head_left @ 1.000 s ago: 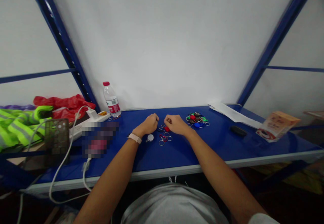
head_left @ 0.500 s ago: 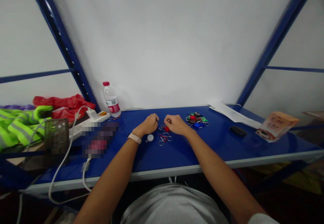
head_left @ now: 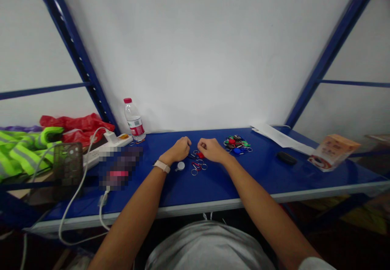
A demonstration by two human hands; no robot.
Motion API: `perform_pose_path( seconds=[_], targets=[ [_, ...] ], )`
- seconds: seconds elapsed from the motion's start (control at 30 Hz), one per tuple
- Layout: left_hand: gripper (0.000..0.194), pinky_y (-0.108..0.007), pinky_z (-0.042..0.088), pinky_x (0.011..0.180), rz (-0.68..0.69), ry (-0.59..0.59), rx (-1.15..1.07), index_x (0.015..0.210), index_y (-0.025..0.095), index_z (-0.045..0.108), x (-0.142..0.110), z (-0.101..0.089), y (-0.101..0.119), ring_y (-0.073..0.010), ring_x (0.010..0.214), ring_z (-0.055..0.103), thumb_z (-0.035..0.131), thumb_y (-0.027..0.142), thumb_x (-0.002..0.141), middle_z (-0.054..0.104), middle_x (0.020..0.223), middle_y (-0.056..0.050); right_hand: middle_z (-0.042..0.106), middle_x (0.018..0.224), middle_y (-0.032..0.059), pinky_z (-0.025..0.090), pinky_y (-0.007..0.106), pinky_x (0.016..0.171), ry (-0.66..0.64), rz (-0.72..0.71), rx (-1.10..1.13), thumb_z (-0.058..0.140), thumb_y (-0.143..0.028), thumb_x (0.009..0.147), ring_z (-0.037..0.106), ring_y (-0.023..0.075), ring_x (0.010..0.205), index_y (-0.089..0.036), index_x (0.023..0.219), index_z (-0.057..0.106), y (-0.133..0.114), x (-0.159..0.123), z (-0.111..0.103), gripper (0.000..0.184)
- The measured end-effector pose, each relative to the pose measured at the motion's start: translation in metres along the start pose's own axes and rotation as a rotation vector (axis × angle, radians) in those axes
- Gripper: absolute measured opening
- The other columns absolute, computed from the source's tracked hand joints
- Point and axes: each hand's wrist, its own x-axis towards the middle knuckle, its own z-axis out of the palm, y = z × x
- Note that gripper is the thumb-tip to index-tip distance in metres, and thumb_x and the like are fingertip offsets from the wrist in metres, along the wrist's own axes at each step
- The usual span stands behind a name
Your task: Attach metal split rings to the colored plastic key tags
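Both my hands rest on the blue shelf top (head_left: pixel 231 180), close together near its middle. My left hand (head_left: pixel 178 149) is curled shut, with a pale watch band at the wrist. My right hand (head_left: pixel 211 148) is curled shut too. Between them lies a small red key tag (head_left: pixel 200 155) on metal rings (head_left: pixel 198 166); what the fingers pinch is too small to name. A round white tag (head_left: pixel 180 166) lies just below my left hand. A pile of coloured key tags (head_left: pixel 237 144) sits to the right of my right hand.
A water bottle (head_left: pixel 134 120) stands at the back left beside a white power strip (head_left: pixel 103 146) with trailing cables. Hi-vis vests (head_left: pixel 24 148) and a red bag (head_left: pixel 76 125) lie far left. Papers (head_left: pixel 278 136), a black object (head_left: pixel 286 157) and a tan box (head_left: pixel 333 151) lie right.
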Motion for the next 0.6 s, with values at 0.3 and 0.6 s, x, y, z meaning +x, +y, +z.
perform_pose_path(
  seconds=[0.3,0.6],
  targets=[
    [0.023,-0.033,0.045,0.084,0.01,0.006,-0.004,0.094,0.013,0.054,0.0006,0.0028,-0.0034,-0.0188,0.088,0.056,0.036,0.007,0.081,0.06,0.094,-0.01,0.066,0.068,0.0009,0.034,0.021,0.061,-0.005,0.01,0.002,0.049,-0.021,0.085,0.055,0.0101,0.06,-0.018,0.079,0.063,-0.0014,-0.0003,-0.0002,0.015],
    [0.023,-0.033,0.046,0.084,0.019,0.02,-0.01,0.094,0.013,0.054,0.0012,0.0042,-0.0053,-0.0187,0.086,0.056,0.036,0.007,0.081,0.06,0.093,-0.01,0.066,0.069,0.0013,0.035,0.021,0.062,-0.002,0.008,-0.001,0.049,-0.022,0.086,0.055,0.0103,0.06,-0.018,0.079,0.064,-0.0009,-0.0001,0.0001,0.017]
  ],
)
